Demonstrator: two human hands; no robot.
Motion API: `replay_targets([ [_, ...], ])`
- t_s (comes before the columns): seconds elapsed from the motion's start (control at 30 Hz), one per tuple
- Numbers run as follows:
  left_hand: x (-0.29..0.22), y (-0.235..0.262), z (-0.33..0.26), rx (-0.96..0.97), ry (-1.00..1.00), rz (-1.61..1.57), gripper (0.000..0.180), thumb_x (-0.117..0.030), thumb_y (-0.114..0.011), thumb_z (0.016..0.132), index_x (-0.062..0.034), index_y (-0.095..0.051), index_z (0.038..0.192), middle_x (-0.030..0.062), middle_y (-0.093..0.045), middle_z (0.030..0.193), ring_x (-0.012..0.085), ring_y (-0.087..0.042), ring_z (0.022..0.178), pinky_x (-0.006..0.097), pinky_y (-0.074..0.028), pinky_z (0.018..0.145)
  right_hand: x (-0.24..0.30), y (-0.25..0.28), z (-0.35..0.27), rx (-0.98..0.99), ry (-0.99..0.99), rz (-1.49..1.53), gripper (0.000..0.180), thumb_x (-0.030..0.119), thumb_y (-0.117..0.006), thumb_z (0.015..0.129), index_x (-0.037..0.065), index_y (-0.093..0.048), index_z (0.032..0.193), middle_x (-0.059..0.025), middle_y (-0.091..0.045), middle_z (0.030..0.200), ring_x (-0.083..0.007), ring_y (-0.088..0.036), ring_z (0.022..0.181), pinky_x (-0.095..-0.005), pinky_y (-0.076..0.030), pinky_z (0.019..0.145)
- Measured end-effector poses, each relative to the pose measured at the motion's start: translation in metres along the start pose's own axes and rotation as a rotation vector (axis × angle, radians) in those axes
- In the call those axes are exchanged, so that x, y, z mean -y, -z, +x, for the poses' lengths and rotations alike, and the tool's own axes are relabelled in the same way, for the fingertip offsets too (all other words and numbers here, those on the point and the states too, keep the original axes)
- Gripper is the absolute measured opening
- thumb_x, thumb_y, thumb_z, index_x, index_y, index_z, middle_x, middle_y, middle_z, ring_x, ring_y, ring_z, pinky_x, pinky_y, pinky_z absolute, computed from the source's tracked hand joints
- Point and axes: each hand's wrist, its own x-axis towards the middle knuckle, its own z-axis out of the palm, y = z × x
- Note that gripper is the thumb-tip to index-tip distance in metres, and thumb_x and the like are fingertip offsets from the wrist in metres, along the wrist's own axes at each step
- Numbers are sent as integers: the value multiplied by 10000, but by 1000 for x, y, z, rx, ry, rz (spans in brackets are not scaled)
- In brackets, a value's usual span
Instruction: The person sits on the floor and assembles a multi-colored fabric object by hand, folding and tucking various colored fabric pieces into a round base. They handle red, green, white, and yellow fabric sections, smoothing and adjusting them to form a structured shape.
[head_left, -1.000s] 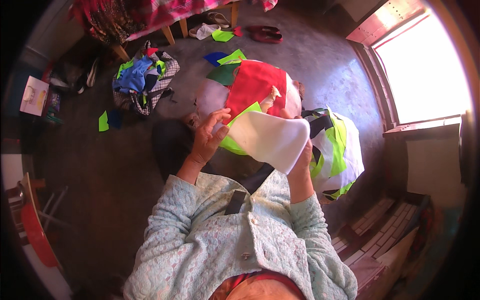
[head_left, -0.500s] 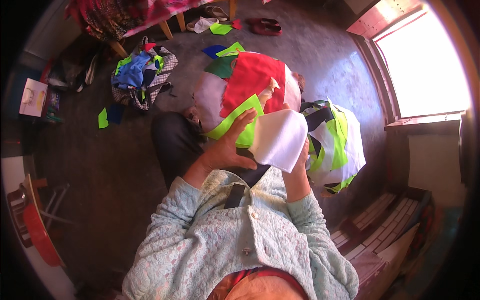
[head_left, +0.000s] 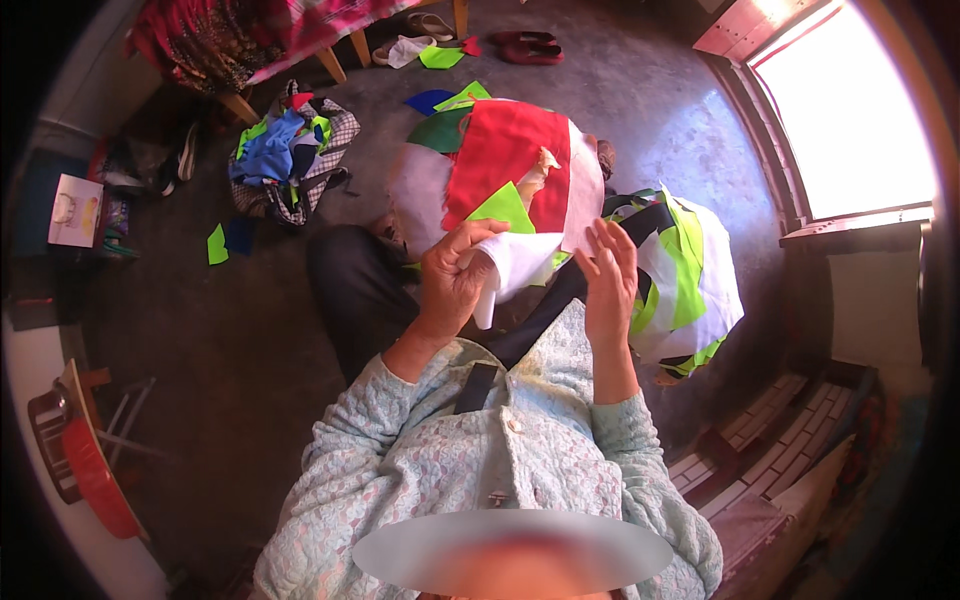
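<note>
Here the left hand (head_left: 452, 278) grips the white cloth's (head_left: 520, 262) edge; right hand (head_left: 608, 280) spread open, empty, beside.

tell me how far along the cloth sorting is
Done, it seems: red, green and white pieces lie stacked on the lap pile. In hand: the left hand grips a white cloth; the right hand is open beside it. Left: the heap and scraps on the floor.
</note>
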Motion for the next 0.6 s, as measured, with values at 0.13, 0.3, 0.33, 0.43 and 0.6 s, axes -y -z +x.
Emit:
replay_targets([
  [0.13,0,-6,1,-38,10,-5,132,-57,-634,912,9,-646,1025,61,-690,1017,105,-631,896,259,-504,765,3,-4,-20,297,457,-483,951,440,-870,651,46,-405,1382,-182,-339,1503,-302,-340,1394,-437,-329,1100],
  [0.3,-14,-17,6,-14,-142,226,116,-68,-714,835,-10,-615,854,61,-653,865,123,-630,765,268,-487,660,-7,-33,-48,365,594,-725,877,285,-924,584,66,-429,1273,-261,-316,1490,-397,-357,1364,-467,-320,1107],
  [0.33,-19,-17,7,-3,-206,310,140,-71,-732,816,-16,-603,815,62,-641,831,131,-629,735,270,-481,638,-8,-34,-49,371,583,-728,860,280,-918,598,67,-428,1272,-263,-322,1486,-398,-357,1365,-468,-317,1108],
  [0.43,-33,-22,8,14,-299,465,224,-83,-765,754,-37,-547,733,71,-575,735,189,-607,630,299,-457,568,-8,-36,-50,400,537,-681,722,237,-864,691,67,-440,1250,-261,-362,1467,-393,-360,1364,-469,-298,1112],
  [0.6,-37,-24,4,150,-405,611,297,-106,-815,659,-61,-524,698,76,-540,683,259,-572,572,343,-431,514,-16,-29,-48,246,388,-470,510,131,-802,712,53,-521,1130,-224,-455,1418,-363,-439,1301,-448,-346,1071],
])
